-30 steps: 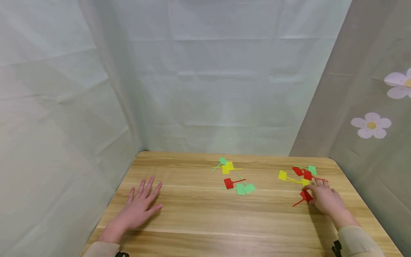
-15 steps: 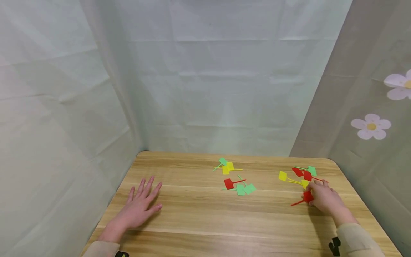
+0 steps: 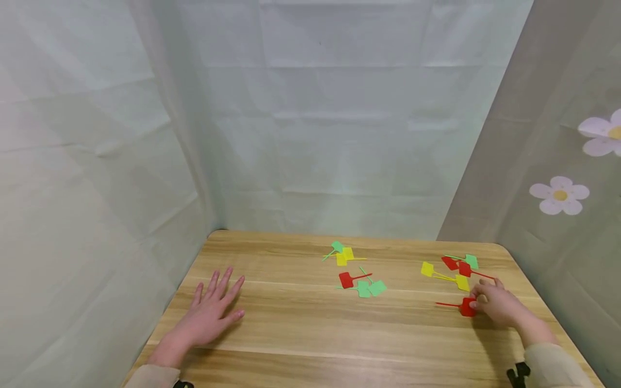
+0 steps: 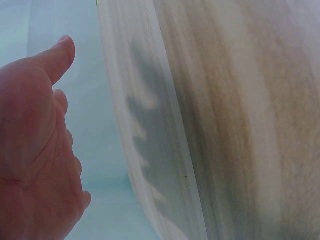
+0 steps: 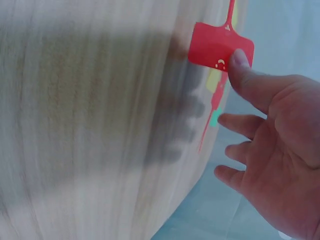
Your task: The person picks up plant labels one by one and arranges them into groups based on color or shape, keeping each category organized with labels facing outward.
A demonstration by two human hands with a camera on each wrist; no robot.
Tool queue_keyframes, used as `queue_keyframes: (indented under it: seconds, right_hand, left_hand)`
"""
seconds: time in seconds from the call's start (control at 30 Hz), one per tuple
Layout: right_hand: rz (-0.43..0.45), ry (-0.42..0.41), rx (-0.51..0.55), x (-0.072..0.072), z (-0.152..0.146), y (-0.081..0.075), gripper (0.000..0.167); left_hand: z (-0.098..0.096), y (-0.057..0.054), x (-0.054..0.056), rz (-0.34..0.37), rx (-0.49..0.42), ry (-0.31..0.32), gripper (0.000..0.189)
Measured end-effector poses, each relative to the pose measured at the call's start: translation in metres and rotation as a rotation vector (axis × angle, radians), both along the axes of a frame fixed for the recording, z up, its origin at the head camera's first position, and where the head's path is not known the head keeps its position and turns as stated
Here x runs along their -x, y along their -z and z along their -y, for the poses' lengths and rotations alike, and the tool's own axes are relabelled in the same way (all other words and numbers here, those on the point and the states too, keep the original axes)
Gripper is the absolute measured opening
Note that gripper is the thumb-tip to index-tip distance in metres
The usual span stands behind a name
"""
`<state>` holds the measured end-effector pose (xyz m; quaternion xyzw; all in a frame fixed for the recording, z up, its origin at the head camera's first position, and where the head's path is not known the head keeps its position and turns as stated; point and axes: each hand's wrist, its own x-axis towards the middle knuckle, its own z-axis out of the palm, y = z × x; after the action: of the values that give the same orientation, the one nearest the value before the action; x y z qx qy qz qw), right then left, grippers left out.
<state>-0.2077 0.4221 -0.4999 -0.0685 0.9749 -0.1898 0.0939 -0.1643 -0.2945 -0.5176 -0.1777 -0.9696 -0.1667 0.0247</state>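
Note:
My right hand (image 3: pixel 502 308) pinches a red plastic tag (image 3: pixel 467 306) by its flat square head, the thin stem pointing left. In the right wrist view the thumb lies over the face of the tag (image 5: pixel 216 44), which is held above the table; the other fingertips are apart from it. Just beyond the hand lie yellow tags (image 3: pixel 462 283), red tags (image 3: pixel 450 263) and a green tag (image 3: pixel 471 261). On the left, my left hand (image 3: pixel 206 318) has its fingers spread and holds nothing. The left wrist view shows this hand (image 4: pixel 35 145) beside its shadow on the wood.
Near the table's (image 3: pixel 291 345) back middle is a group of yellow tags (image 3: pixel 342 260) with a green one (image 3: pixel 337 247). In front of it lie another red tag (image 3: pixel 346 279) and green tags (image 3: pixel 377 288). Pale cloth (image 3: pixel 330 134) hangs behind and along the sides.
My right hand has drawn slightly back and right with the red tag, away from the yellow tag. The red tag's stem has swung to nearly level. My left hand stays in place.

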Motion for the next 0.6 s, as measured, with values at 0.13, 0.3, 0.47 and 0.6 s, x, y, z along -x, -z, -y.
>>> queue_keyframes:
  seconds: [0.13, 0.3, 0.47, 0.6]
  right_hand:
    - [0.0, -0.02, 0.059, -0.002, -0.001, -0.004, 0.02]
    - [-0.027, -0.023, 0.109, -0.007, 0.003, -0.01, 0.023]
    - [-0.097, -0.009, 0.13, -0.012, 0.014, -0.01, 0.021]
    - [-0.155, 0.004, 0.189, -0.015, 0.029, -0.01, 0.02]
  left_hand:
    - [0.0, -0.001, -0.001, -0.008, 0.001, 0.002, 0.078]
    - [0.0, 0.0, 0.0, 0.003, -0.003, 0.007, 0.078]
    - [0.002, 0.002, 0.001, 0.006, -0.02, 0.013, 0.078]
    - [0.001, 0.002, 0.001, 0.006, -0.018, 0.009, 0.078]
